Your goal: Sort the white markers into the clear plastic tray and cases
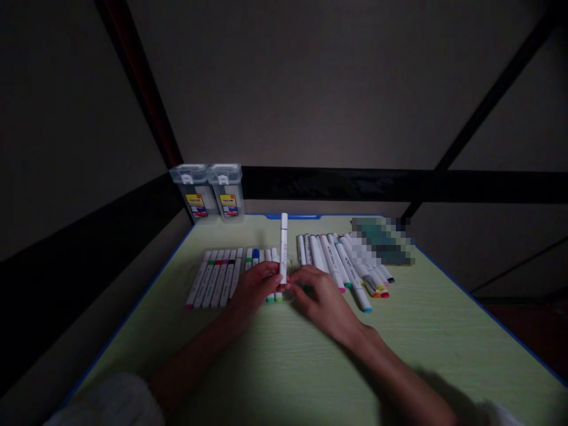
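Through the head camera I see the left hand [254,290] with its grip narrowed on a white double-ended marker [284,251], which stands upright in the middle of my view. The right hand [326,302] comes in from 4 o'clock, fingers curled beside the marker's lower end; I cannot tell whether its grip touches.

Taking that marker as the dial's centre, a slanted row of white markers [213,279] lies at 9 o'clock, side by side. A second bunch of markers [256,254], one blue-capped, sits between that row and the held marker, partly hidden behind the left hand. At 3 o'clock a loose marker pile [333,262] overlaps at mixed angles, close to the right knuckles, so that side is tight; its blue-tipped marker [353,277] juts toward 5 o'clock.

The widest room I have is the pale green desk [275,367], running from the wrists down to 6 o'clock. Its blue edge slopes away at 8 and 4 o'clock, well apart from both hands. Two lidded clear cases [226,192] stand at 11 o'clock along the far edge, near a blue strip [293,217] at 12. A dark green panel [384,239], partly pixelated, lies at 2 o'clock against the right edge.
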`<move>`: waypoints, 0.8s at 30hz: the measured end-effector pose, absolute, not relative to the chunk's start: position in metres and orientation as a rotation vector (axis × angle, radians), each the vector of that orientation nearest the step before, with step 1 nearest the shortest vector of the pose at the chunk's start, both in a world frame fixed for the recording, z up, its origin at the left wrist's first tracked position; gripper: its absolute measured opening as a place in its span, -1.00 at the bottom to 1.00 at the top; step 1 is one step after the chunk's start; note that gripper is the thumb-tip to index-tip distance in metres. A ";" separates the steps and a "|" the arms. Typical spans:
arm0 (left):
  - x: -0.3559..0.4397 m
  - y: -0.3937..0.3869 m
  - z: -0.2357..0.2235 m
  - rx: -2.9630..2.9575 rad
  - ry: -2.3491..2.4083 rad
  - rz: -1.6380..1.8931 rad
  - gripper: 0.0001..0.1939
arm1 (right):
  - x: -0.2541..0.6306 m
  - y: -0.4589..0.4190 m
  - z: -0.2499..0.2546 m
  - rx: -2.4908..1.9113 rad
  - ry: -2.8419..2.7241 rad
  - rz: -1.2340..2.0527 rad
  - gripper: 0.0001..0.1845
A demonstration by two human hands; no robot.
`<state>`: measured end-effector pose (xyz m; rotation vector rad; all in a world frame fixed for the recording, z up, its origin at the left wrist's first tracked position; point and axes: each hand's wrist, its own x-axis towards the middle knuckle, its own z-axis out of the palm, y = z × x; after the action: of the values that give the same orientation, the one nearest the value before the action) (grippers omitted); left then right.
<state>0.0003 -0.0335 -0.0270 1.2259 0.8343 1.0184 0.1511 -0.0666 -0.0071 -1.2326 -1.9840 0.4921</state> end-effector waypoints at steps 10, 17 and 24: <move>0.003 -0.037 -0.022 1.097 0.768 0.964 -0.71 | 0.141 -0.061 -0.015 -0.937 -1.334 1.137 -0.75; 0.006 -0.042 -0.020 1.130 0.749 0.943 -0.71 | 0.137 -0.063 -0.010 -0.852 -1.226 1.303 -0.78; 0.007 -0.044 -0.020 1.166 0.739 0.914 -0.72 | 0.134 -0.065 -0.014 -0.861 -1.015 1.342 -0.79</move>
<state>0.0074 -0.0435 -0.0203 1.1661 0.7390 0.9140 0.1336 -0.0647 -0.0135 -0.8606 -1.0151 1.3420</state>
